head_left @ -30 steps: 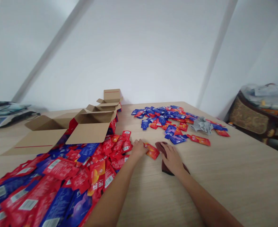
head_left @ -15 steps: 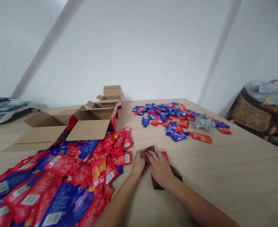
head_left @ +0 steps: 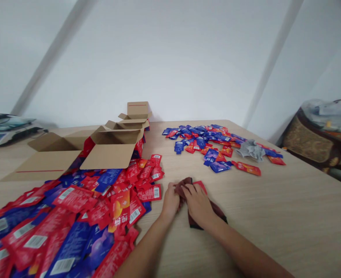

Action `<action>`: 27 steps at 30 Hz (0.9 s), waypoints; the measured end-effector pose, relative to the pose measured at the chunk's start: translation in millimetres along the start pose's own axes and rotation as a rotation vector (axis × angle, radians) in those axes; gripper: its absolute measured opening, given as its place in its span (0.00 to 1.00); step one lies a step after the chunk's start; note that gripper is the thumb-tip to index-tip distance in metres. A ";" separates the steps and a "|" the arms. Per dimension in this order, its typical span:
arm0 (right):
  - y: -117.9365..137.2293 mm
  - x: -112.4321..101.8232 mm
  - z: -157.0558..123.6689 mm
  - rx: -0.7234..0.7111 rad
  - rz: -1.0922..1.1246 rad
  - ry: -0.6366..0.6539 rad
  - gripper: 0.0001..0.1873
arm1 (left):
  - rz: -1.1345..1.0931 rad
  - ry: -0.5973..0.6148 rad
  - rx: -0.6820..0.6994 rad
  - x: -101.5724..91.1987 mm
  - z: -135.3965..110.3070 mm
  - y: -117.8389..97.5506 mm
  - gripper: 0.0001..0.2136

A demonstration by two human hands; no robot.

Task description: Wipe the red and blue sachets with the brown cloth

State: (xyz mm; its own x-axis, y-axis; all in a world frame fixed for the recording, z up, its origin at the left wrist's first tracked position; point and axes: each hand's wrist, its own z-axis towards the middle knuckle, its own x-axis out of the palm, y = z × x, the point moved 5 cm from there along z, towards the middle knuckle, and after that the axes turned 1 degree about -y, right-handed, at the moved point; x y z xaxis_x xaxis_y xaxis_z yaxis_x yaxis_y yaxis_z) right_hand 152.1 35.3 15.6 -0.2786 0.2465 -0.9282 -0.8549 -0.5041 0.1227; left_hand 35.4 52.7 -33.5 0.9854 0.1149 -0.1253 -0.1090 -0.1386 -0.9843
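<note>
My right hand (head_left: 198, 204) lies flat, fingers together, pressing a dark maroon cloth (head_left: 217, 210) onto a red sachet (head_left: 202, 186) on the wooden table (head_left: 275, 216). Only the sachet's far corner shows. Beside it my left hand (head_left: 170, 200) is curled at the sachet's left edge, fingertips touching the cloth; what it grips is hidden. A big heap of red and blue sachets (head_left: 72, 220) spreads to the left of my hands.
Open cardboard boxes (head_left: 112, 148) stand behind the heap at the left. A second scatter of blue and red sachets (head_left: 211, 144) lies at the far side with a crumpled grey cloth (head_left: 250, 150). A scale (head_left: 5, 129) sits far left; cluttered furniture (head_left: 318, 135) at right.
My hands drew a red sachet and the maroon cloth back toward me and came together; the right hand now presses the cloth over the sachet.
</note>
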 end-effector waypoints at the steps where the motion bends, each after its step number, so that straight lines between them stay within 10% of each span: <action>1: -4.8 2.5 1.7 0.015 -0.012 0.015 0.26 | -0.008 -0.004 -0.005 -0.4 -0.1 0.0 0.08; 6: -56.9 -2.7 8.4 0.228 -0.079 0.054 0.24 | -0.037 -0.017 0.001 -0.4 -1.3 -2.9 0.08; 13: -3.3 -4.8 -2.8 -0.021 -0.001 0.015 0.25 | -0.010 -0.022 0.035 0.2 1.1 -0.9 0.09; 17: -35.8 4.4 5.0 0.136 -0.093 0.073 0.24 | 0.004 -0.035 0.041 -3.3 1.9 0.5 0.10; 27: -83.4 7.3 1.9 0.251 -0.022 -0.074 0.23 | 0.750 0.050 0.524 -2.8 -23.9 -36.7 0.21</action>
State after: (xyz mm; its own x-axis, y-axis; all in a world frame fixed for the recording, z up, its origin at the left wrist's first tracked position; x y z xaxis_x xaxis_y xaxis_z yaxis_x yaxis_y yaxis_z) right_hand 220.6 80.6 -0.7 -0.2825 0.3199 -0.9043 -0.9403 -0.2789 0.1951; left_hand 39.7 34.0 6.0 0.6354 0.1306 -0.7610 -0.7560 0.3056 -0.5788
